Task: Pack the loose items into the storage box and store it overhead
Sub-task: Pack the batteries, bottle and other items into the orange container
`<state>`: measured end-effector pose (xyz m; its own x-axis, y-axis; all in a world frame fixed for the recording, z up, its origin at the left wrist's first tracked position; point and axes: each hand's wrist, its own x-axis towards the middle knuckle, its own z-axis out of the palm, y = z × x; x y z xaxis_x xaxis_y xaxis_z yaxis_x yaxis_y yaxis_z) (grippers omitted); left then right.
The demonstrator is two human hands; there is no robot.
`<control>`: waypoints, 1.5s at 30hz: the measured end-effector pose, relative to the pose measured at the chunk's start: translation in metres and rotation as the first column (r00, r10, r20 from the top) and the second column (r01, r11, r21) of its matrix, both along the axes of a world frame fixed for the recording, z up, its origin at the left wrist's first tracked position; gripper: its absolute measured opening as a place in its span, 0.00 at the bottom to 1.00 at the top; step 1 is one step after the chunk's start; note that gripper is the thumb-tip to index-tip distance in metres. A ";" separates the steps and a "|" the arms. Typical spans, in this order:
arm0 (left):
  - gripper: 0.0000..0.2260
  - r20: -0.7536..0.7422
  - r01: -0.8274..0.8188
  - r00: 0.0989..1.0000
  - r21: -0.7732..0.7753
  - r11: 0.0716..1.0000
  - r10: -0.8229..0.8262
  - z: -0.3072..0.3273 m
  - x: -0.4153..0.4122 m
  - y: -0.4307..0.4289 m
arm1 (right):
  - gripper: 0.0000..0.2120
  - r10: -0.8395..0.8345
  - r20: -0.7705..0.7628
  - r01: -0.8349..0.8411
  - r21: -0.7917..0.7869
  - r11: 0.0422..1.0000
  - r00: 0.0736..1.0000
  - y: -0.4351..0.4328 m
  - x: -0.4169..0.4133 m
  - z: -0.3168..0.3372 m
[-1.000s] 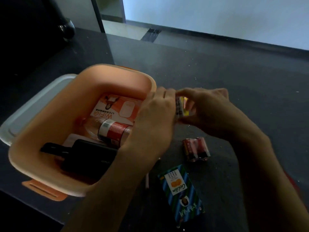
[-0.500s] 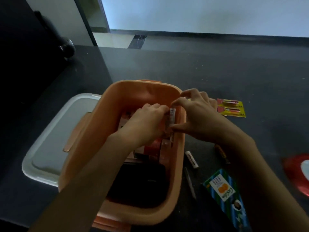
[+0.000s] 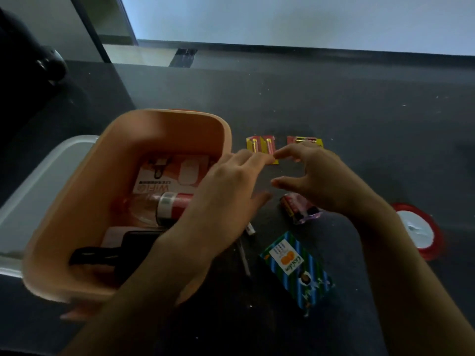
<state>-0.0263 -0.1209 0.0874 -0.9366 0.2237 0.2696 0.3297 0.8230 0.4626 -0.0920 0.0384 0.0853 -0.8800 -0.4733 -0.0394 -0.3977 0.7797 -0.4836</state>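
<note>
The orange storage box (image 3: 164, 116) stands open at the left. Inside lie a WiFi device package (image 3: 174, 176), a clear bottle with a red label (image 3: 167, 209) and a black item with a strap (image 3: 128, 250). My left hand (image 3: 226, 191) hovers just right of the box rim, fingers spread. My right hand (image 3: 316, 181) is beside it with thumb and fingers apart. Both index fingertips meet at the lower corner of a yellow-red battery card (image 3: 262, 147). A second battery card (image 3: 305, 141) lies behind my right hand. A shrink-wrapped battery pack (image 3: 298, 209) sits under my right palm.
The white lid (image 3: 38, 176) lies left of the box. A green striped carton (image 3: 295, 268), a small white marker (image 3: 249, 230) and a thin pen (image 3: 243, 256) lie near the box's right side. A red-and-white tape roll (image 3: 416, 232) sits at the right on the dark countertop (image 3: 334, 98).
Both hands held a small battery pack over the box, then inside it. Now they are out of the box with nothing in them, over the table at the battery cards.
</note>
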 end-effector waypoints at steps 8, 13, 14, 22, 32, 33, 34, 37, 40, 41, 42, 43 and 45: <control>0.25 0.044 -0.266 0.963 0.008 0.964 0.266 -0.053 0.038 0.038 | 0.21 0.198 0.150 -0.211 0.075 0.975 0.969 0.016 0.001 -0.051; 0.28 0.116 -0.487 0.872 0.112 0.866 0.476 -0.087 0.054 0.043 | 0.23 0.277 0.196 -0.290 0.042 0.956 0.941 -0.003 0.000 -0.086; 0.29 0.138 -0.524 0.850 0.121 0.843 0.509 -0.094 0.056 0.043 | 0.23 0.282 0.186 -0.298 0.061 0.953 0.941 -0.007 0.000 -0.090; 0.37 0.199 -0.616 0.784 0.134 0.776 0.588 -0.122 0.069 0.043 | 0.22 0.322 -0.057 -0.315 0.103 0.943 0.945 -0.053 0.009 -0.108; 0.38 0.224 -0.630 0.762 0.039 0.776 0.608 -0.125 0.065 0.045 | 0.28 0.336 -0.130 -0.325 0.103 0.940 0.933 -0.064 -0.001 -0.119; 0.37 0.226 -0.624 0.769 0.057 0.780 0.598 -0.125 0.064 0.045 | 0.27 0.320 -0.125 -0.312 0.080 0.947 0.939 -0.062 -0.001 -0.118; 0.35 0.230 -0.615 0.777 0.087 0.783 0.585 -0.125 0.061 0.043 | 0.27 0.291 -0.113 -0.287 0.051 0.957 0.950 -0.057 -0.004 -0.116; 0.33 0.278 -0.592 0.795 0.163 0.789 0.539 -0.124 0.050 0.038 | 0.28 0.213 -0.081 -0.211 0.024 0.977 0.974 -0.030 -0.021 -0.107; 0.32 0.307 -0.526 0.825 0.110 0.844 0.474 -0.124 0.037 0.034 | 0.28 0.245 -0.007 -0.240 0.159 0.958 0.970 -0.003 -0.035 -0.101; 0.31 0.302 -0.506 0.834 0.081 0.859 0.462 -0.123 0.032 0.033 | 0.28 0.264 0.030 -0.265 0.201 0.943 0.964 0.002 -0.036 -0.101; 0.31 0.300 -0.496 0.837 0.062 0.866 0.458 -0.122 0.029 0.033 | 0.28 0.283 0.064 -0.290 0.228 0.929 0.957 0.005 -0.037 -0.103; 0.32 0.301 -0.491 0.838 0.050 0.870 0.456 -0.122 0.026 0.032 | 0.27 0.299 0.092 -0.312 0.242 0.919 0.950 0.007 -0.037 -0.104; 0.31 0.311 -0.480 0.838 0.024 0.877 0.449 -0.122 0.022 0.032 | 0.26 0.318 0.117 -0.337 0.244 0.909 0.941 0.008 -0.037 -0.108</control>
